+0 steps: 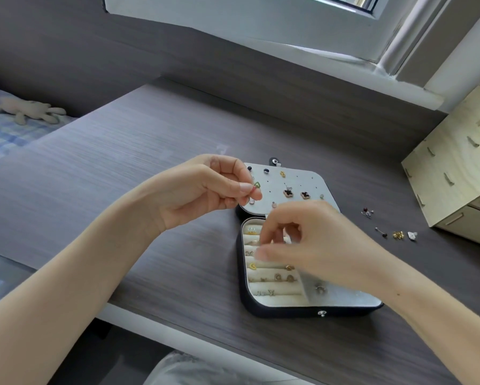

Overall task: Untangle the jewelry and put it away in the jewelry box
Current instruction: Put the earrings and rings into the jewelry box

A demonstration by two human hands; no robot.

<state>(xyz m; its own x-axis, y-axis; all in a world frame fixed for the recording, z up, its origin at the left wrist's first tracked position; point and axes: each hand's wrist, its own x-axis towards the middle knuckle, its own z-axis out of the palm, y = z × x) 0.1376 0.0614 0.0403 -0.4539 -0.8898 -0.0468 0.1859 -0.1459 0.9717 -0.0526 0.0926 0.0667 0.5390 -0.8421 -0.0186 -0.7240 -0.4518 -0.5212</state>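
While poised over the open black jewelry box (275,311) on the grey wood-grain tabletop (122,162), pinching a small green heart-shaped earring (257,185) with left hand (205,187), wrist bent; nearer, right hand (311,240) blurred, fingers curled, cannot tell any grip.

Jewelry box (311,311): on the table (122,162), near its front edge.
Lid (302,179): flat behind the tray (275,297).
Loose pieces (397,234): right of the box, beside the drawer unit (455,168).
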